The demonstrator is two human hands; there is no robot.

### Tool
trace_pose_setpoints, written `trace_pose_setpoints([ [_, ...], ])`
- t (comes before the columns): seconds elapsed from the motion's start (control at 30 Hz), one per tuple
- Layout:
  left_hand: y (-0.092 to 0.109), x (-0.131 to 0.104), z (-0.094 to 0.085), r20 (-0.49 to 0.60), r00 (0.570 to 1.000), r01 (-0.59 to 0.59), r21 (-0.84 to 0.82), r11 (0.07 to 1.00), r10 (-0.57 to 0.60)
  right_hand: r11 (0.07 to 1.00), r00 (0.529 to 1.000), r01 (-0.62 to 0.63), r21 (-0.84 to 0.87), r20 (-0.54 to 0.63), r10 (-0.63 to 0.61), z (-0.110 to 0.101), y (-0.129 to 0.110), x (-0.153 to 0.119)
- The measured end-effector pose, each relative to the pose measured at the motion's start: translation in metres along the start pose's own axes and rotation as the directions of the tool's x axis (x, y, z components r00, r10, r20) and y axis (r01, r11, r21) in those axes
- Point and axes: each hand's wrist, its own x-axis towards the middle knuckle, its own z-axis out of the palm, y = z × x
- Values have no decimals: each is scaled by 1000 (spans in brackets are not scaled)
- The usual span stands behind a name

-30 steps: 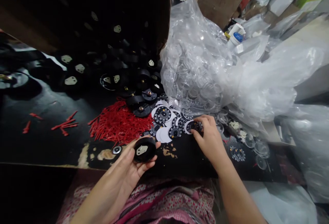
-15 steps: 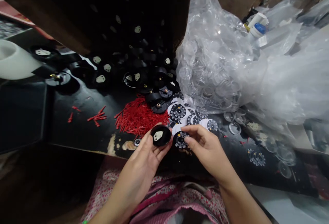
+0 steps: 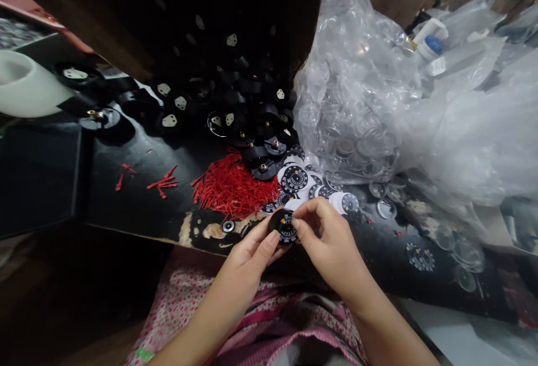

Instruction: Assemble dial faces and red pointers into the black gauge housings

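Note:
My left hand [image 3: 256, 248] grips a round black housing [image 3: 275, 220] just beyond the table's front edge. A black dial disc [image 3: 287, 229] with white markings lies over the housing's opening, pinched at its right side by my right hand [image 3: 321, 231]. Behind my hands lie a heap of red pointers [image 3: 235, 186] and a pile of white and black dials [image 3: 294, 178]. More black housings [image 3: 264, 167], some with pale plates or brass fittings, are heaped beyond the red pointers.
A clear plastic bag [image 3: 353, 102] of transparent covers stands at the back right. Loose clear covers [image 3: 466, 254] lie at the right. A few red pointers [image 3: 163, 182] and a white container [image 3: 29, 86] are at the left. A dark box [image 3: 210, 13] rises at the back.
The dial disc in my right hand has moved left onto the black housing. My left hand has shifted right with the housing, and its pale plate is now covered. The view has shifted slightly.

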Motion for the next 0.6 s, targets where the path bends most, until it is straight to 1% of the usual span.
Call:
trace_pose_setpoints([
  [0.13, -2, 2, -1, 22, 999, -34, -3, 999, 34, 999, 999, -40, -18, 14, 40, -1, 2, 0],
  [0.23, -3, 4, 1, 18, 1000, -12, -18, 1000, 12, 996, 997, -73, -42, 32, 75, 0, 4, -1],
  [0.3, -3, 4, 2, 12, 1000, 10, -11, 1000, -9, 996, 993, -75, -42, 85, 79, 0, 5, -4],
  [0.4, -4, 2, -1, 15, 1000, -12, 45, 999, 11, 998, 986, -39, -41, 159, 45, -2, 4, -11],
  [0.5, -2, -4, -13, 25, 997, -82, 172, 982, 79, 1000, 980, 9, -23, 199, -5, -5, 3, -16],
  [0.57, 2, -9, -24, -6, 993, -115, 210, 971, 118, 997, 967, 69, -31, 248, -59, -5, 1, -13],
  [0.6, 4, -11, -29, -49, 989, -128, 189, 974, 139, 990, 960, 115, -77, 263, -91, -3, 0, -9],
])
